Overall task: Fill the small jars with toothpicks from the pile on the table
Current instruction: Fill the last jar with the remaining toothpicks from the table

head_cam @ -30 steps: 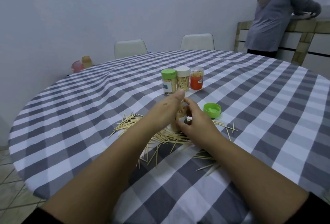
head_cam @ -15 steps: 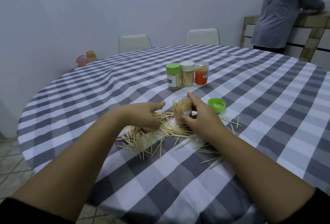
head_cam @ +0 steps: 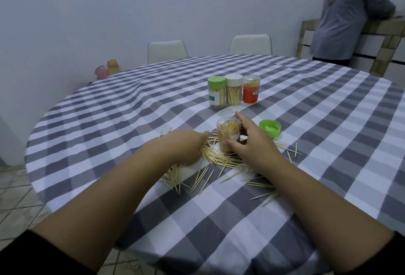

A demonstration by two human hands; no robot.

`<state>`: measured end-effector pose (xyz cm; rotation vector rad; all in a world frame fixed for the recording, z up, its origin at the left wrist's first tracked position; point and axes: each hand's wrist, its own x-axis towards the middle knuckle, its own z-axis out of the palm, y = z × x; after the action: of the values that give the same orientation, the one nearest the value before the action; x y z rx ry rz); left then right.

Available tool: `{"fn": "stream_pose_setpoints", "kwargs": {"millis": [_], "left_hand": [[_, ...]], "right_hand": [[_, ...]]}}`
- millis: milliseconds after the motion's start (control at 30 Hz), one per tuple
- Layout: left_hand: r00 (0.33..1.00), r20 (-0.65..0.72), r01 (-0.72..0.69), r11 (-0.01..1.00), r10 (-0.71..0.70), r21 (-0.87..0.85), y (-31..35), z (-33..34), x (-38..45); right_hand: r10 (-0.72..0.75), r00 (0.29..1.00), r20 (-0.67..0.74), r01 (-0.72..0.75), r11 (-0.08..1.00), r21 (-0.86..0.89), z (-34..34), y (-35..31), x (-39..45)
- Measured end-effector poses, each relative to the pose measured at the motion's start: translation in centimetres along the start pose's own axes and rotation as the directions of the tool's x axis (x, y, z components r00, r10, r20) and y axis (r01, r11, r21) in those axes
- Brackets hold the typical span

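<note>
Thin pointed wooden toothpicks point(head_cam: 221, 160) lie flat on the checked cloth point(head_cam: 109, 121), pointing many ways. The left hand point(head_cam: 184, 149) rests on them, fingers curled down. The right hand point(head_cam: 249, 143) grips the upright clear jar point(head_cam: 228, 134), half full. At 2 o'clock lies a green lid point(head_cam: 270, 128); at 12, three closed jars point(head_cam: 233, 92).
</note>
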<state>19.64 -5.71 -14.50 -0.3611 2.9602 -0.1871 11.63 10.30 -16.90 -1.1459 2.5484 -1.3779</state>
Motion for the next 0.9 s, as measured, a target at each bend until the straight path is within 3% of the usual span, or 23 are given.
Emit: {"fn": "stream_pose_setpoints", "kwargs": {"millis": [100, 200, 400, 733, 900], "left_hand": [[1.000, -0.026, 0.015, 0.986, -0.011, 0.166, 0.2, 0.2, 0.6], [0.998, -0.056, -0.007, 0.978, 0.019, 0.206, 0.3, 0.5, 0.7], [0.966, -0.245, -0.062, 0.994, 0.083, 0.090, 0.0, 1.6, 0.4], [0.946, -0.325, -0.021, 0.995, -0.011, -0.096, -0.3, 1.8, 1.0], [0.933, -0.337, 0.058, 0.976, -0.128, -0.210, -0.2, 1.3, 1.1]], "right_hand": [[0.004, 1.000, -0.001, -0.004, 1.000, -0.005, 0.0, 0.1, 0.0], [0.008, 1.000, -0.001, -0.008, 1.000, 0.000, -0.1, 0.0, 0.0], [0.024, 1.000, -0.009, -0.024, 1.000, 0.000, -0.2, -0.1, 0.0], [0.061, 0.997, -0.041, -0.061, 0.998, 0.002, -0.4, -0.1, 0.0], [0.075, 0.996, -0.056, -0.075, 0.997, 0.006, -0.7, -0.4, -0.2]]}}
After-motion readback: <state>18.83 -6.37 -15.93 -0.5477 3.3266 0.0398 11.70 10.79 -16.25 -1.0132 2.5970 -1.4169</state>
